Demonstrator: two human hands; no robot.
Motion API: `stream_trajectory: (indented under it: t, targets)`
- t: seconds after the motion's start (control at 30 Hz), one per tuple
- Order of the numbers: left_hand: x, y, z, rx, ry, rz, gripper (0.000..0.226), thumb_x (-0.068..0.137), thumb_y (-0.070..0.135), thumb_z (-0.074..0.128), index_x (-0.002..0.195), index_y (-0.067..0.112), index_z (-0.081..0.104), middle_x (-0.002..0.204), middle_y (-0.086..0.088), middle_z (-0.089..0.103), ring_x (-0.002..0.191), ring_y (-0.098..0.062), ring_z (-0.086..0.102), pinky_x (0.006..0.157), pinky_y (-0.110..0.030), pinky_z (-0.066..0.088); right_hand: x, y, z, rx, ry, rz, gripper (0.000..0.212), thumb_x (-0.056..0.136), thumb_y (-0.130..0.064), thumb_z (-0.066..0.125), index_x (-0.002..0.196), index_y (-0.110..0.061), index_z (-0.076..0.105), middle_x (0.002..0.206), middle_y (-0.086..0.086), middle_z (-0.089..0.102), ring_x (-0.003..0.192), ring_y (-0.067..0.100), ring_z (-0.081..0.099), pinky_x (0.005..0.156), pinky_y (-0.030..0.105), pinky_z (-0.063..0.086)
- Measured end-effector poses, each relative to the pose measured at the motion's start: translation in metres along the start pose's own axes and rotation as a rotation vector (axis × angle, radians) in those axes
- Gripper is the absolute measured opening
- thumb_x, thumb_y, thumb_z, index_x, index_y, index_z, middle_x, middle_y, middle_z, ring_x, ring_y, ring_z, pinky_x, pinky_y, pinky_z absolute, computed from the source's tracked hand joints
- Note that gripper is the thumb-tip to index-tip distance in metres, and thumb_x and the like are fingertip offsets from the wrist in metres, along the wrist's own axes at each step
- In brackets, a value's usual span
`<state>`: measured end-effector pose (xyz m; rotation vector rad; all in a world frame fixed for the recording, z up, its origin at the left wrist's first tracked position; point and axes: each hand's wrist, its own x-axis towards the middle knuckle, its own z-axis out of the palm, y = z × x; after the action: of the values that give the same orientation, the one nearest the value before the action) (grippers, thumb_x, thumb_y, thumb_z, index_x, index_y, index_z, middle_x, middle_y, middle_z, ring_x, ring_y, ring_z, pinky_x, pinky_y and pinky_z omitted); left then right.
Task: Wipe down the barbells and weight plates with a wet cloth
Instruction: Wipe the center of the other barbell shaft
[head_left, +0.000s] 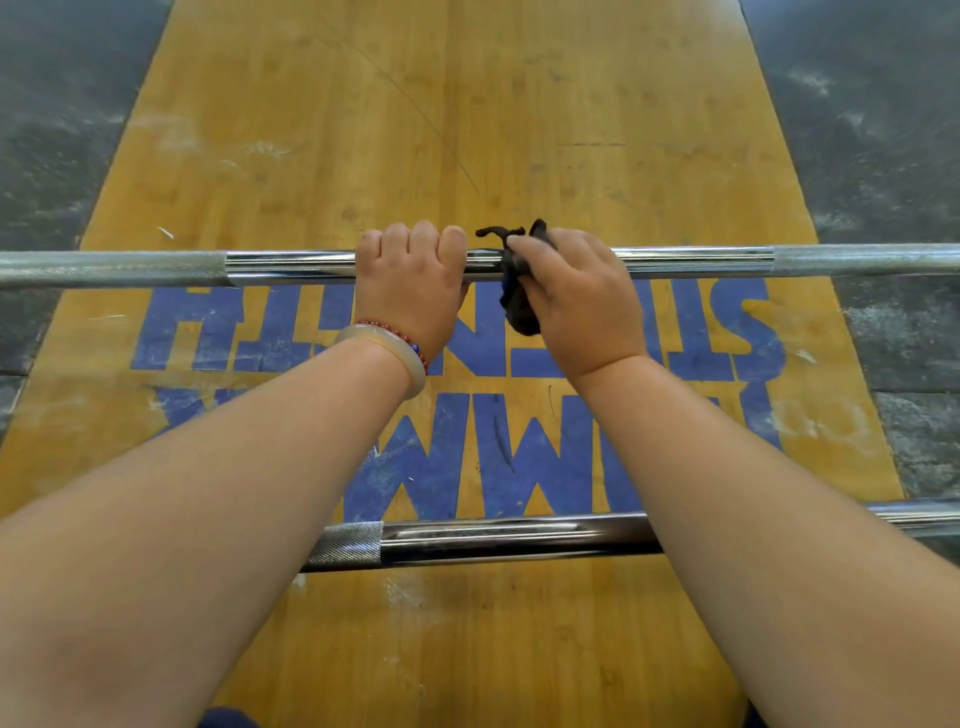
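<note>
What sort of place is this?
Probably a gym's weightlifting area: a far barbell and a near barbell stretch across a wooden platform with blue lettering, and dark floor flanks it.

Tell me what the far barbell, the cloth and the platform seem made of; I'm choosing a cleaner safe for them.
Far barbell: likely chromed or polished steel, mirror-bright streaks mid-shaft, duller knurled stretches toward the ends. Cloth: dark limp fabric, bunched in the right hand against the bar; fibre unclear. Platform: probably varnished wood, with yellowish grain, scuffs and blue painted letters.
</note>
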<state>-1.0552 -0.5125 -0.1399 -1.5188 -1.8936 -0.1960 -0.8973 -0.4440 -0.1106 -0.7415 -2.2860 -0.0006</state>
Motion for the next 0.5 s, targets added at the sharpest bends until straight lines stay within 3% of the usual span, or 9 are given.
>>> stream_trajectory:
  t: [0.1, 0.2, 0.3, 0.4, 0.5]
  targets:
    - [0.000, 0.000, -0.001, -0.003, 0.001, 0.006, 0.030, 0.078, 0.032, 0.063, 0.091, 0.017, 0.040, 0.070, 0.002, 0.050, 0.061, -0.020, 0.048, 0.065, -0.029, 0.041, 0.026, -0.010, -0.008, 0.014, 0.102, 0.164, 0.017, 0.085, -0.009, 0.055, 0.093, -0.004, 0.069, 0.081, 0.016, 0.060, 0.069, 0.034, 0.056, 0.059, 0.036, 0.048]
    - [-0.001, 0.001, 0.000, -0.007, -0.012, 0.006, 0.031, 0.078, 0.034, 0.062, 0.092, 0.017, 0.040, 0.071, 0.002, 0.049, 0.062, -0.019, 0.047, 0.065, -0.030, 0.041, 0.051, -0.015, -0.017, -0.001, 0.223, 0.303, 0.024, 0.084, -0.006, 0.050, 0.100, -0.004, 0.068, 0.093, 0.020, 0.058, 0.075, 0.036, 0.056, 0.063, 0.028, 0.038]
    - [0.000, 0.001, -0.001, -0.034, 0.005, -0.008, 0.034, 0.078, 0.034, 0.064, 0.092, 0.017, 0.038, 0.071, 0.001, 0.049, 0.062, -0.020, 0.048, 0.066, -0.029, 0.041, 0.064, -0.016, -0.026, -0.082, 0.291, 0.314, 0.034, 0.080, 0.000, 0.046, 0.102, -0.010, 0.069, 0.101, 0.022, 0.058, 0.081, 0.035, 0.054, 0.068, 0.029, 0.040]
    - [0.000, 0.001, -0.001, -0.035, 0.002, -0.010, 0.034, 0.078, 0.033, 0.063, 0.092, 0.017, 0.037, 0.071, 0.001, 0.049, 0.062, -0.020, 0.048, 0.067, -0.029, 0.041, 0.060, -0.012, -0.013, -0.117, 0.226, 0.236, 0.030, 0.076, 0.002, 0.055, 0.098, -0.011, 0.069, 0.104, 0.021, 0.059, 0.083, 0.037, 0.055, 0.072, 0.035, 0.048]
    - [-0.001, 0.001, -0.001, -0.008, 0.003, -0.009, 0.021, 0.079, 0.025, 0.054, 0.092, 0.018, 0.040, 0.072, 0.003, 0.050, 0.064, -0.019, 0.050, 0.070, -0.032, 0.033, 0.026, -0.025, 0.010, -0.029, 0.000, 0.092, 0.021, 0.078, -0.010, 0.061, 0.097, -0.011, 0.071, 0.099, 0.017, 0.061, 0.086, 0.038, 0.056, 0.075, 0.044, 0.050]
